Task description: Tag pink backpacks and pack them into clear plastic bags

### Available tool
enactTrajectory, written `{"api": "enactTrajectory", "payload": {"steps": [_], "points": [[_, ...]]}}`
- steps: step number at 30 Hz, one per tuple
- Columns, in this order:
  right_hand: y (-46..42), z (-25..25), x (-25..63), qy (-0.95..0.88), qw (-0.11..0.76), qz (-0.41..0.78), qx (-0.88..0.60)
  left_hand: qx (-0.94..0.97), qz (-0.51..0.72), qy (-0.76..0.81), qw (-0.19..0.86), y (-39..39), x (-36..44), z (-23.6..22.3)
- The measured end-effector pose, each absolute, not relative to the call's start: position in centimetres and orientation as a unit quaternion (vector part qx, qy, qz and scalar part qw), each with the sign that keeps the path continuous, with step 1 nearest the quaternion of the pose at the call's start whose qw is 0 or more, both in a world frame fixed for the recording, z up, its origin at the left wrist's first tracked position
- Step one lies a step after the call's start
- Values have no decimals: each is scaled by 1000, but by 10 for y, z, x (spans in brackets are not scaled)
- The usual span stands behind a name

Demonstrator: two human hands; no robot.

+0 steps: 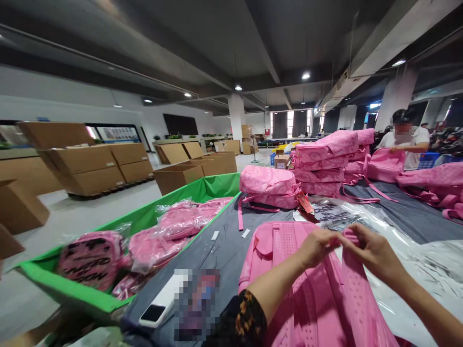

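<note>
Head view: both arms reach forward over a pink backpack (321,299) lying on the dark-covered counter (227,246), its strap side up and directly below the hands. Left arm slants up and to the right from a black floral sleeve (249,313), wrist slightly bent, left hand (318,246) palm down with fingers curled; its fingertips meet the other hand's, and I cannot tell whether they grip anything. Right forearm comes in from the lower right; right hand (374,253) pinches the upper end of a perforated shoulder strap (356,289), thumb against fingers, lifting it off the back panel. Clear plastic (415,274) spreads to the right. Beyond, stacked pink backpacks (321,166); left, a green-sided bin (68,291) of plastic-wrapped ones. Co-worker (415,142) at far right, handling another pink bag (385,164).
</note>
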State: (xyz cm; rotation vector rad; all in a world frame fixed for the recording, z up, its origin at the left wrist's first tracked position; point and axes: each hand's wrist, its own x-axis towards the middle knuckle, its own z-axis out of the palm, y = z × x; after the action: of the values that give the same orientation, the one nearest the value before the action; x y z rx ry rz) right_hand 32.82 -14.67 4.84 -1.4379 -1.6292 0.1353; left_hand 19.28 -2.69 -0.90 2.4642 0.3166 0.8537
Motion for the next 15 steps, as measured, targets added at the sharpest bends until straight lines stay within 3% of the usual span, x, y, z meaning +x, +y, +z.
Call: {"api": "enactTrajectory", "payload": {"steps": [3,6,10,15], "points": [[-118,66,343,-658,486,131,-560,854,314,282,304,-31,172,-21],[-79,58,354,-712,409,191,-538,843,263,323,341,-61,140,-44],[-22,9,339,-785,260,142,-544,851,203,300,381,-118,107,-74],[21,-49,299,-790,223,64,-567,863,60,297,404,-135,73,-63]]}}
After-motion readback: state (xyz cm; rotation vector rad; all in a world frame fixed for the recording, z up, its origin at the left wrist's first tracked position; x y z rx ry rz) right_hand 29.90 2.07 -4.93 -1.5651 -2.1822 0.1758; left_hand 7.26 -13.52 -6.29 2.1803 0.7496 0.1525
